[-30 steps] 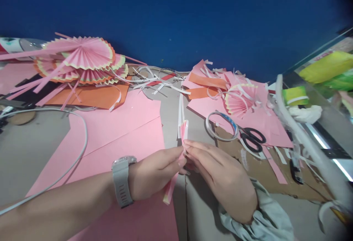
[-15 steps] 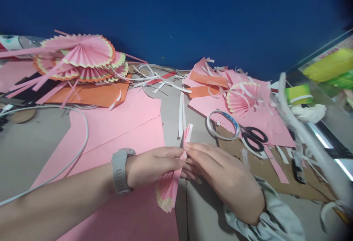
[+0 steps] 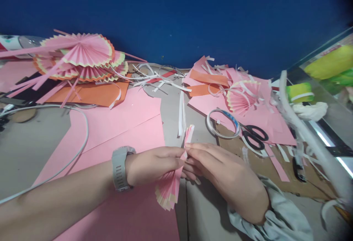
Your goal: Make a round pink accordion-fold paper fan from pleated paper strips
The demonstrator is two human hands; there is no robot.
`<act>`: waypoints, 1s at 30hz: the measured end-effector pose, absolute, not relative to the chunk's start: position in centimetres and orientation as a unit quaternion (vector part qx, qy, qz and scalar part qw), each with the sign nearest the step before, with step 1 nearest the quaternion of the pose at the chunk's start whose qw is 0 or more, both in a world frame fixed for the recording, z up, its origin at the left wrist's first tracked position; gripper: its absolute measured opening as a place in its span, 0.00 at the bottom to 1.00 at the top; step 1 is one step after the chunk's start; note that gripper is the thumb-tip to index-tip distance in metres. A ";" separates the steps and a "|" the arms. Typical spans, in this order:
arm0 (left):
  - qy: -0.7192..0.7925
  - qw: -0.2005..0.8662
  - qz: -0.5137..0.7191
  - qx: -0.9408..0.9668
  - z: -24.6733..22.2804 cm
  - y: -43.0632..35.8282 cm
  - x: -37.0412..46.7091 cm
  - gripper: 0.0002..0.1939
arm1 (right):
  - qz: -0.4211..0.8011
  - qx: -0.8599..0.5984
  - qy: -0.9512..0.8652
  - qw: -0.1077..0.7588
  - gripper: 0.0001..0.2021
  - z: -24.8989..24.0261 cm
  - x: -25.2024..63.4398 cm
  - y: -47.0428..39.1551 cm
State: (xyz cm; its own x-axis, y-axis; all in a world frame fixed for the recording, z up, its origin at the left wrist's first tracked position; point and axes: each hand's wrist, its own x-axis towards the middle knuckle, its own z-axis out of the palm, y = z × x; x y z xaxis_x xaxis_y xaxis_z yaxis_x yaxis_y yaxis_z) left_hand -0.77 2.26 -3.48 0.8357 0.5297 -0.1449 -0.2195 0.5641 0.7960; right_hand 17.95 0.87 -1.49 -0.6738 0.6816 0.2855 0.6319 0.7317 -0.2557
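Between my two hands is a pleated pink paper fan [image 3: 168, 191] with a pale yellow edge, pinched at its middle. Its lower half spreads out towards me, while the narrow upper end stays folded together. My left hand [image 3: 158, 164], wearing a grey watch [image 3: 120, 169] at the wrist, grips the pleats from the left. From the right, the fingertips of my right hand [image 3: 217, 167] press on the same fold; some of these fingers are hidden behind the paper. Large pink paper sheets [image 3: 121, 132] lie beneath my left arm.
A roll of tape [image 3: 210, 125] and black-handled scissors [image 3: 255, 138] lie right of my hands. Finished paper fans [image 3: 85, 51] are piled at the back left. White strips [image 3: 180, 118] and pink scraps [image 3: 273, 123] lie further back. A white cable [image 3: 87, 134] crosses the left side.
Both hands keep hold of the fan at almost the same spot. My right wrist and sleeve have shifted slightly to the right; the fan's lower half has barely moved.
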 end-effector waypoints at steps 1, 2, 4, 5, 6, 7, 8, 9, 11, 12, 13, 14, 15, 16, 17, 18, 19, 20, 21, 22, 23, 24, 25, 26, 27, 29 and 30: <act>0.190 0.860 0.214 0.423 -3.5 2.3 -0.8 0.14 | 0.077 -0.365 -0.909 0.187 0.10 -1.5 17.9 0.9; 0.192 0.855 0.212 0.433 -3.6 2.3 -0.8 0.15 | 0.082 -0.369 -0.906 0.189 0.10 -1.6 17.9 0.9; 0.199 0.843 0.210 0.454 -3.7 2.3 -0.8 0.15 | 0.078 -0.376 -0.904 0.190 0.10 -1.7 17.9 0.8; 0.201 0.838 0.210 0.462 -3.7 2.3 -0.9 0.15 | 0.073 -0.378 -0.903 0.189 0.10 -1.7 17.9 0.8; 0.201 0.835 0.211 0.467 -3.7 2.4 -0.8 0.15 | 0.068 -0.381 -0.903 0.188 0.10 -1.7 17.9 0.7; 0.200 0.833 0.212 0.471 -3.6 2.4 -0.8 0.15 | 0.064 -0.384 -0.902 0.187 0.10 -1.8 17.8 0.6; 0.199 0.833 0.213 0.471 -3.6 2.4 -0.8 0.15 | 0.060 -0.386 -0.901 0.186 0.10 -1.8 17.8 0.5; 0.198 0.833 0.215 0.470 -3.6 2.4 -0.9 0.15 | 0.058 -0.387 -0.901 0.184 0.10 -1.9 17.8 0.5; 0.197 0.833 0.215 0.470 -3.6 2.4 -0.9 0.15 | 0.056 -0.387 -0.902 0.181 0.10 -1.9 17.8 0.3; 0.197 0.832 0.214 0.473 -3.6 2.4 -0.9 0.15 | 0.056 -0.387 -0.903 0.180 0.10 -1.9 17.8 0.3; 0.199 0.831 0.215 0.474 -3.6 2.3 -0.9 0.15 | 0.056 -0.386 -0.903 0.180 0.11 -1.9 17.8 0.3; 0.201 0.830 0.215 0.474 -3.6 2.3 -0.9 0.15 | 0.056 -0.385 -0.904 0.180 0.11 -1.9 17.7 0.3; 0.203 0.830 0.216 0.472 -3.6 2.3 -0.9 0.15 | 0.056 -0.383 -0.904 0.181 0.11 -1.8 17.7 0.3; 0.204 0.832 0.218 0.468 -3.7 2.3 -0.9 0.15 | 0.058 -0.383 -0.904 0.181 0.11 -1.8 17.7 0.4; 0.205 0.833 0.220 0.464 -3.7 2.3 -0.9 0.15 | 0.060 -0.383 -0.904 0.180 0.11 -1.8 17.8 0.4; 0.203 0.835 0.222 0.460 -3.7 2.3 -0.8 0.15 | 0.061 -0.384 -0.904 0.179 0.11 -1.7 17.8 0.5; 0.199 0.838 0.222 0.457 -3.6 2.3 -0.8 0.15 | 0.062 -0.387 -0.902 0.180 0.11 -1.7 17.8 0.5; 0.195 0.840 0.223 0.455 -3.6 2.3 -0.8 0.16 | 0.060 -0.391 -0.900 0.182 0.11 -1.7 17.8 0.5; 0.190 0.841 0.223 0.454 -3.6 2.3 -0.8 0.16 | 0.056 -0.394 -0.899 0.184 0.11 -1.7 17.8 0.6; 0.185 0.842 0.223 0.454 -3.6 2.3 -0.8 0.15 | 0.052 -0.396 -0.898 0.186 0.11 -1.8 17.7 0.5; 0.181 0.842 0.224 0.455 -3.6 2.4 -0.8 0.15 | 0.050 -0.398 -0.897 0.186 0.11 -1.8 17.7 0.5; 0.180 0.842 0.226 0.456 -3.6 2.4 -0.8 0.15 | 0.051 -0.398 -0.897 0.185 0.11 -1.8 17.7 0.5; 0.180 0.841 0.228 0.456 -3.6 2.4 -0.8 0.15 | 0.050 -0.399 -0.897 0.185 0.11 -1.8 17.6 0.4; 0.182 0.841 0.229 0.456 -3.6 2.3 -0.8 0.14 | 0.047 -0.399 -0.897 0.185 0.11 -1.8 17.6 0.4; 0.185 0.841 0.229 0.453 -3.6 2.3 -0.8 0.14 | 0.043 -0.397 -0.898 0.185 0.11 -1.9 17.5 0.3; 0.192 0.846 0.228 0.443 -3.6 2.3 -0.9 0.14 | 0.025 -0.389 -0.902 0.186 0.11 -1.9 17.4 0.3; 0.192 0.848 0.228 0.438 -3.6 2.3 -0.9 0.14 | 0.014 -0.382 -0.905 0.186 0.12 -2.0 17.4 0.3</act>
State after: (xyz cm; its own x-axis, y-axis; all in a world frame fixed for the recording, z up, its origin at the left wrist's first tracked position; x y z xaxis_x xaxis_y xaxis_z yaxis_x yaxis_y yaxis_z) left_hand -0.88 2.35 -3.59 0.8218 0.5556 -0.1264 -0.2187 0.5124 0.8304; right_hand 17.38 0.29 -1.96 -0.6387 0.6967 0.3267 0.6861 0.7078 -0.1681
